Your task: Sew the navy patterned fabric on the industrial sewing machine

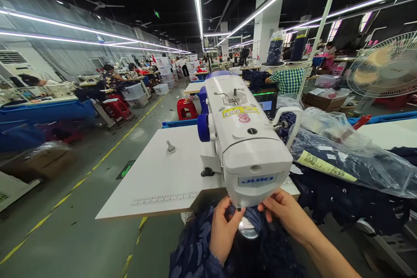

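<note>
A white JUKI sewing machine [246, 139] stands on a white work table [156, 178] right in front of me. Under its head lies dark blue patterned fabric [195, 247], draped down toward me. My left hand [223, 232] pinches the fabric at the left of the needle area, fingers closed on the cloth. My right hand [285, 213] holds the fabric at the right of the needle, fingers curled on it. A shiny metal plate [247, 228] shows between the two hands.
Clear plastic bags of dark garments [352, 156] pile up on the right. A standing fan [387, 67] is at far right. Thread cones [276, 47] sit behind the machine. Red stools [186, 107], other sewing stations and seated workers [110, 78] line the aisle at left.
</note>
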The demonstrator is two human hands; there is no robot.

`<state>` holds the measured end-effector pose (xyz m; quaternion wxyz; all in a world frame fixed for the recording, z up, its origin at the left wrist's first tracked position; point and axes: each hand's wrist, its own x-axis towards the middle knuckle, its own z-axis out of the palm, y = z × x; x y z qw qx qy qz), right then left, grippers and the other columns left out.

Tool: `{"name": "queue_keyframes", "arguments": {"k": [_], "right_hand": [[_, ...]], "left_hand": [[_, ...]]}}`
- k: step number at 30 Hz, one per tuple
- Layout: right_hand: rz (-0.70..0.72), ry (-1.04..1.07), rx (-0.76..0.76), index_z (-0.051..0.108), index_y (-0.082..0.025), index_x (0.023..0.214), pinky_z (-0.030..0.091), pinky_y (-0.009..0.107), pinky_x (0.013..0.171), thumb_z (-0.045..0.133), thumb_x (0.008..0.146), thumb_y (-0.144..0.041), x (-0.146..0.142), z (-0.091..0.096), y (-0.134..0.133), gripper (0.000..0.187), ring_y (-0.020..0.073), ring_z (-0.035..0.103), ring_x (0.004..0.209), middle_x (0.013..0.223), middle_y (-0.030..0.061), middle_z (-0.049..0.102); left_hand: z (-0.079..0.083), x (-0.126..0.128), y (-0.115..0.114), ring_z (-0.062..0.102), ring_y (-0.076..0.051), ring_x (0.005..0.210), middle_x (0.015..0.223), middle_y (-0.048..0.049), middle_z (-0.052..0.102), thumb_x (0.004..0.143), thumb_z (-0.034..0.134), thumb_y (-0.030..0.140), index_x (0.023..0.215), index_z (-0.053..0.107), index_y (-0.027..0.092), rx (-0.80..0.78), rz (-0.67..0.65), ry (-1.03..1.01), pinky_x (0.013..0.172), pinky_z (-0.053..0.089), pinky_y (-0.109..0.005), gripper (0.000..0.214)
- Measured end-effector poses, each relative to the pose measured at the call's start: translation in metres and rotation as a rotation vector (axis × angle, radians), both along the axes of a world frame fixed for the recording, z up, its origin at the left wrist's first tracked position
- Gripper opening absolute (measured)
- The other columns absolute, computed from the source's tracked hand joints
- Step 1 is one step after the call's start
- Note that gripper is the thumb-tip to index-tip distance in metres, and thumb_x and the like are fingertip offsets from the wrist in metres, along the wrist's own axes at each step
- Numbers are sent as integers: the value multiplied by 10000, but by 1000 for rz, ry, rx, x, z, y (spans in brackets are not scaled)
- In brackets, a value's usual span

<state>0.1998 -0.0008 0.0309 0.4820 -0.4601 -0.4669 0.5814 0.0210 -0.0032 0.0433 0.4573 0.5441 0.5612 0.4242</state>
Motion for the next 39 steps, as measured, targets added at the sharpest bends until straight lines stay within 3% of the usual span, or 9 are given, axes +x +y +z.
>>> {"name": "queue_keyframes", "arguments": {"k": [7,11,16,23,27,31,34,37,39], "right_hand": [[25,-90,67,580,-181,817,426,218,492,609,825,-501,0,-2,-3,322,75,493,468,699,-10,631],[-83,-240,158,585,-200,864,474,240,487,592,825,-506,-2,0,-9,308,122,557,507,698,10,641],[-148,-497,422,647,-243,886,538,275,698,552,877,-373,-1,-2,-13,162,203,668,794,852,46,708],[-194,-728,814,666,-279,976,535,295,706,566,893,-194,2,-8,-15,155,195,666,760,837,27,713],[-203,-801,906,695,-279,962,523,315,689,565,883,-161,-3,-5,-12,192,206,642,788,863,48,691],[-192,-826,919,719,-278,901,501,301,625,551,887,-173,-5,-8,-8,198,192,616,716,781,41,671],[-119,-796,835,727,-290,892,503,311,674,542,897,-199,-4,-10,-5,206,207,619,786,827,43,678],[-31,-724,573,716,-279,923,508,355,789,585,876,-286,-2,-5,0,139,246,618,921,976,52,684],[30,-613,368,674,-249,1022,512,384,819,635,835,-350,-2,2,5,216,265,617,952,1043,63,676]], "left_hand": [[0,1,2,620,-231,783,817,-71,719,663,645,338,792,689,149,42,14,-57,687,490,-310,233],[2,3,1,618,-222,765,803,-67,715,655,654,334,780,698,146,22,24,-69,655,486,-293,230],[3,3,0,619,-224,746,776,-68,709,631,685,351,741,697,148,13,54,-80,623,483,-285,231],[1,4,1,606,-228,755,786,-73,695,665,643,330,772,689,141,10,42,-26,626,466,-288,222],[1,5,0,599,-229,751,748,-68,680,647,641,312,726,672,145,9,59,-3,641,471,-293,186],[4,6,1,601,-224,731,700,-49,670,616,659,304,659,654,164,28,74,-36,660,481,-295,147],[5,7,2,609,-223,732,723,-53,678,604,651,308,611,622,175,31,74,-66,657,488,-294,136],[4,7,2,615,-235,760,768,-69,687,602,643,326,592,601,181,12,74,-54,658,492,-300,151],[2,7,2,618,-247,791,816,-81,689,588,659,341,603,603,181,-21,106,-27,661,496,-305,171]]}}
